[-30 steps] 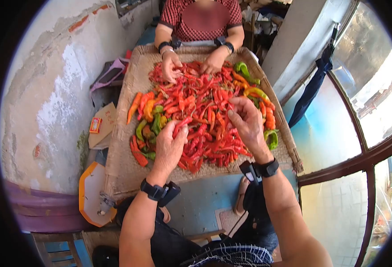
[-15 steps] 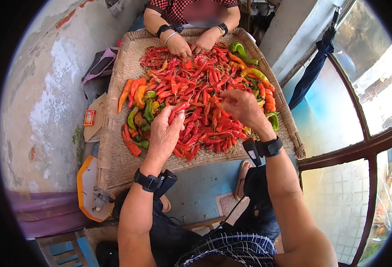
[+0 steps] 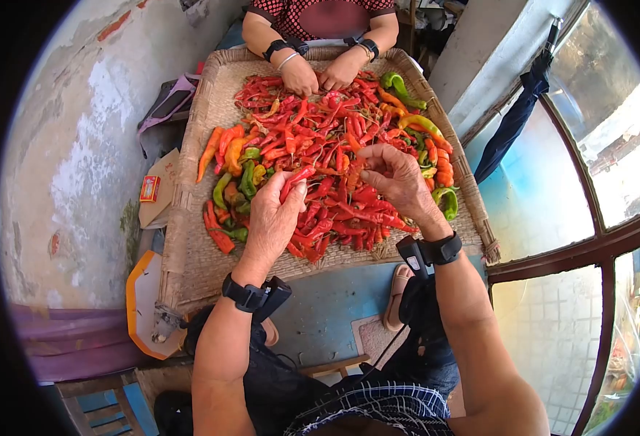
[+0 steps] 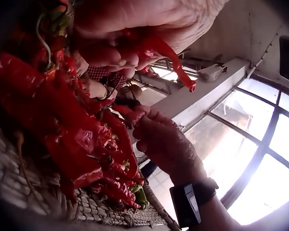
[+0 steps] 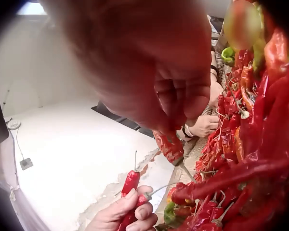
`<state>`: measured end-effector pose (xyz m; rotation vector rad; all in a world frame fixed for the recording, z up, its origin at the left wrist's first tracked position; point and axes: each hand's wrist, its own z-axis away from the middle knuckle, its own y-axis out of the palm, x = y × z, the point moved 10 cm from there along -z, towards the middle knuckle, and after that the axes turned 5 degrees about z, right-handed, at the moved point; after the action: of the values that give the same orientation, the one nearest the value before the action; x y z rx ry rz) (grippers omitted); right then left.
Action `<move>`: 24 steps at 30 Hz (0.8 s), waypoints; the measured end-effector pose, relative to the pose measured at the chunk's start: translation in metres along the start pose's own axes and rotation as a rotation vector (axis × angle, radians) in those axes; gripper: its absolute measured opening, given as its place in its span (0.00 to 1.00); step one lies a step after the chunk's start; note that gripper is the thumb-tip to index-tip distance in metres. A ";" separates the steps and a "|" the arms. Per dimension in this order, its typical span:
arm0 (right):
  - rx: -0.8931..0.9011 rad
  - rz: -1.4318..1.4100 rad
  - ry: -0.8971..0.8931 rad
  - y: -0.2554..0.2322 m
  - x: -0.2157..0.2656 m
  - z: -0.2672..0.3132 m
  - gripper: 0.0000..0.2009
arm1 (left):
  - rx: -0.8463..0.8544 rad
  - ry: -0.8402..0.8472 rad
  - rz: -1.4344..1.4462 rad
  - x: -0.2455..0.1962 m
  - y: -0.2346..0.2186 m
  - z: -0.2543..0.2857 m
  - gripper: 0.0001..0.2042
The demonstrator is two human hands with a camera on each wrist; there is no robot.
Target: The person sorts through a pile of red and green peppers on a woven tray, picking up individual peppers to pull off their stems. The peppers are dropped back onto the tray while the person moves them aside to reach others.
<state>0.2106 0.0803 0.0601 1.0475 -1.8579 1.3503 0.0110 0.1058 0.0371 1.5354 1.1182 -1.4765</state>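
Over the near part of a heap of red chili peppers (image 3: 327,131), my left hand (image 3: 270,218) grips red chili peppers (image 5: 131,182); two with stems show in the right wrist view. To its right, my right hand (image 3: 403,189) pinches a wrinkled orange-red chili pepper (image 5: 168,147) between thumb and fingers, its stem pointing down in the right wrist view. The heap lies on a large woven tray (image 3: 183,247). Green peppers (image 3: 249,178) and orange ones (image 3: 234,154) lie along the left side of the heap.
Across the tray, another person's hands (image 3: 300,76) work at the heap's far edge. More green and yellow peppers (image 3: 425,125) line the right side. A wall (image 3: 80,189) stands left; a window (image 3: 545,218) and hanging umbrella (image 3: 515,109) are right. An orange-rimmed tray (image 3: 140,309) sits lower left.
My right hand reached into the heap and now holds a chili pepper there. My left hand keeps its grip on the red chili peppers. The other person's hands came closer together.
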 end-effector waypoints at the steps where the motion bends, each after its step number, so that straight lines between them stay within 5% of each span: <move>1: 0.077 0.052 0.103 0.003 0.000 0.002 0.14 | -0.003 -0.016 -0.013 0.003 0.000 0.000 0.12; 6: 0.120 0.145 -0.021 0.015 0.009 0.004 0.08 | 0.009 -0.019 0.007 0.008 0.004 0.002 0.12; 12: 0.027 -0.044 0.014 0.025 0.016 0.005 0.06 | 0.018 0.000 -0.129 0.006 0.015 0.004 0.12; 18: 0.121 -0.354 0.098 0.051 0.013 0.008 0.06 | 0.038 0.121 -0.275 -0.005 0.020 0.000 0.18; 24: 0.116 -0.248 0.183 0.037 0.000 0.009 0.07 | -0.049 0.163 -0.224 -0.007 0.004 0.004 0.15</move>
<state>0.1784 0.0775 0.0401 1.1308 -1.4793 1.3681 0.0134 0.1005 0.0431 1.5590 1.4521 -1.4755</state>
